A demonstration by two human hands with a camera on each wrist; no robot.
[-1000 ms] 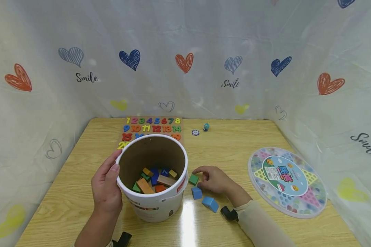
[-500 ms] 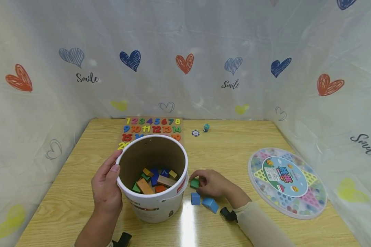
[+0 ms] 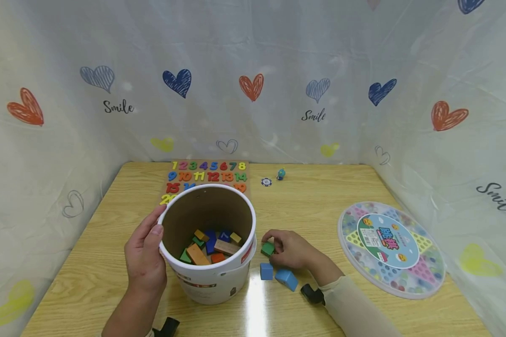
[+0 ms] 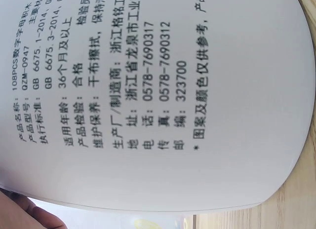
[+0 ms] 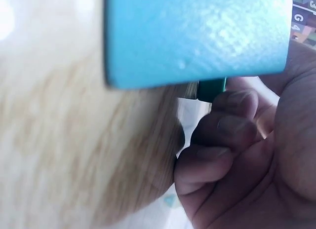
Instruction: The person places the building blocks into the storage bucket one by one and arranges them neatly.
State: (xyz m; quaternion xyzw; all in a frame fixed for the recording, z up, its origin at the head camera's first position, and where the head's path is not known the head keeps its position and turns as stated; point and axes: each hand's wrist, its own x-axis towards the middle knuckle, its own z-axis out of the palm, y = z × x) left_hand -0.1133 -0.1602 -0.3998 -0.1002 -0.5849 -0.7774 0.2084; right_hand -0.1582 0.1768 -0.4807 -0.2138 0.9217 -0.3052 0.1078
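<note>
My left hand [image 3: 146, 252] grips the rim of a white bucket [image 3: 211, 285] on its left side. Inside the bucket lie several coloured wooden blocks, among them an orange block [image 3: 198, 254]. The bucket's printed wall [image 4: 217, 115] fills the left wrist view. Right of the bucket, my right hand [image 3: 293, 250] pinches a small green block [image 3: 267, 248] between thumb and index finger, close over the table. A blue block [image 3: 266, 271] and a blue arch-shaped block [image 3: 286, 279] lie just below this hand. In the right wrist view a blue block [image 5: 197, 36] hides most of the green block [image 5: 212, 89].
Behind the bucket lies a number board [image 3: 206, 175], partly hidden by it. A round Chinese checkers set [image 3: 392, 248] lies on the right of the wooden table [image 3: 101, 234]. Toward the back are a small chip [image 3: 266, 182] and a tiny blue-green figurine [image 3: 281, 173].
My right hand's thumb and index finger have closed in on the green block, which has turned and shifted slightly. The small blue block has turned a little. My left hand and the bucket stay put.
</note>
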